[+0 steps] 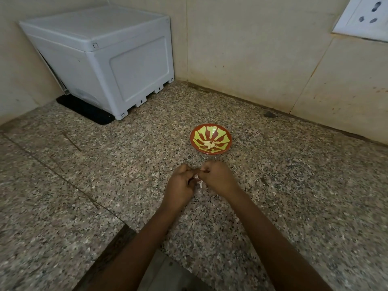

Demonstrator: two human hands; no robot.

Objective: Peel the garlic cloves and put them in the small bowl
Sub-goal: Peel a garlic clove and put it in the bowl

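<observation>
Garlic clove [198,182], pale and mostly hidden, is held between both hands just on the near side of the small bowl [223,132], a little above the counter [126,156]. The left hand [181,185] has its grip curled round the clove's body, pinching it. The right hand [218,177] pinches at the end nearer the bowl, on what looks like loose skin, though the fingertips hide the exact hold. Peeled cloves [209,144] lie in the bottom of the bowl. The step in hand seems to be stripping the skin. It should go best if the left holds firm without bruising while the right draws the papery skin off in long strips, turning the clove as it goes. Scraps should fall short of the bowl, not into it.
</observation>
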